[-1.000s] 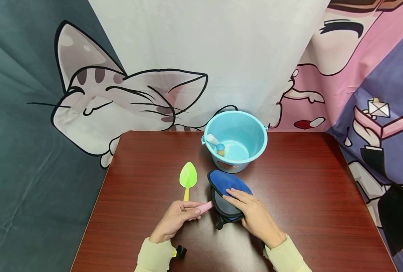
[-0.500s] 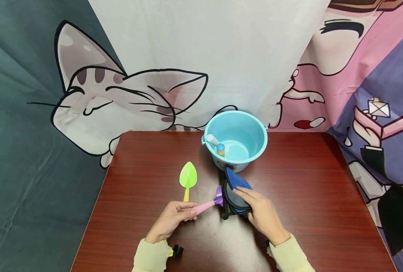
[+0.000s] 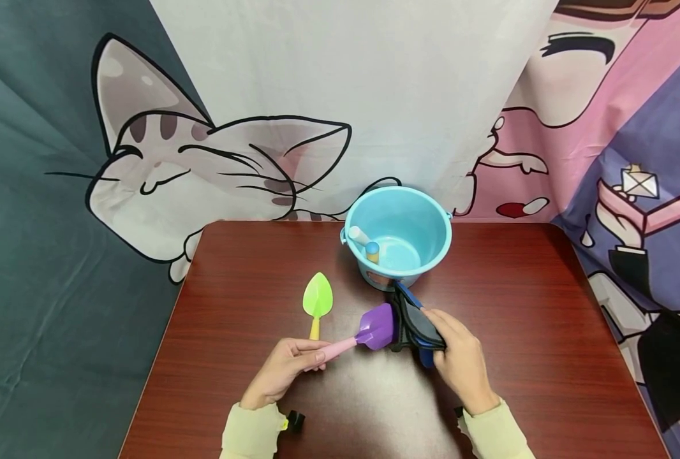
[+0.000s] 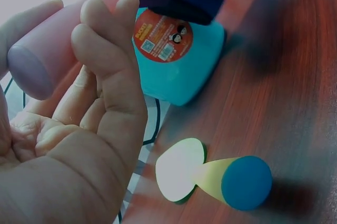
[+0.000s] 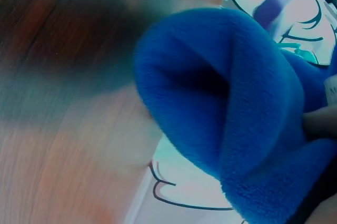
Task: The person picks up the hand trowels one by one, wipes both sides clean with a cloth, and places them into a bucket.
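Observation:
My left hand pinches the pink handle of a toy shovel between thumb and fingers; the handle's rounded end shows close up in the left wrist view. The shovel's purple blade points right, its far edge overlapped by a folded blue and grey cloth with black edging. My right hand grips that cloth at its right side. In the right wrist view the fuzzy blue cloth bulges into an open fold. Left of the shovel lies a green toy trowel with a yellow handle.
A light blue bucket stands at the back of the red-brown table, just behind the cloth. Inside it lean a white-ended piece and a blue-capped yellow one. A printed curtain hangs behind the table.
My right hand has drawn the cloth rightward off the shovel, uncovering its purple blade. My left hand has shifted slightly left, still pinching the handle. The bucket and trowel stay put.

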Demonstrator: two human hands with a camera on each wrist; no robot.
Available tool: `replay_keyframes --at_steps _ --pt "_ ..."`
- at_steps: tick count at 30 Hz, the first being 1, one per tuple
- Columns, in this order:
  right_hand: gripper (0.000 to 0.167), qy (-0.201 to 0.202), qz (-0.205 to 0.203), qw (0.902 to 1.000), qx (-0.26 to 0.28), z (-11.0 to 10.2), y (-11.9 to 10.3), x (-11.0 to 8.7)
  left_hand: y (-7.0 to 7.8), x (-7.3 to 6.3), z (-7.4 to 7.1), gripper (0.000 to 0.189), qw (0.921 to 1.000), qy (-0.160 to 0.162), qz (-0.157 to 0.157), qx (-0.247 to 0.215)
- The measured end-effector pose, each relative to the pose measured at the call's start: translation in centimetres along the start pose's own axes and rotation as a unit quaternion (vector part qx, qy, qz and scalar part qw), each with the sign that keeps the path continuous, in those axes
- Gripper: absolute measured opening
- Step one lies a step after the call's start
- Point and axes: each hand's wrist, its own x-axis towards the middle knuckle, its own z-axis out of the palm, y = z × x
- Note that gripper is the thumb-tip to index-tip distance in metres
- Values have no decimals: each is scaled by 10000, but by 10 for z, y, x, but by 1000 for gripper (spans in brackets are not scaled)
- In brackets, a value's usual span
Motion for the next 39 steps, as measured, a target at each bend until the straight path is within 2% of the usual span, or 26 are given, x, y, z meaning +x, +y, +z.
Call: replay_keyframes --at_steps 2,5,11,17,24,28,32,35,39 --pt "80 146 27 9998 124 -1 -2 1 -1 0 -1 32 10000 -22 15 -16" --pt "82 326 -207 9987 336 -3 -7 4 -2 1 -2 31 10000 -31 0 -2" --pt "70 762 -1098 9881 762 1 -17 12 -2 2 2 32 9999 43 -111 -63" --pt "66 771 -1557 9806 907 8 -25 15 -2 4 6 37 9993 153 -199 -288" --pt "68 140 -1651 9827 823 13 -31 12 0 7 7 31 9994 186 -287 -53" --pt "75 -495 -1513 9855 583 13 -30 9 0 7 7 29 9993 182 -303 100" --pt "85 -1129 -1378 9830 433 12 -30 8 0 7 8 28 9998 72 -174 103" --pt "86 -1311 -1377 9808 427 13 -30 8 1 7 8 28 9999 39 -130 64" --pt "85 -1307 -1392 9805 458 14 -29 8 3 7 8 29 9998 72 -189 63"
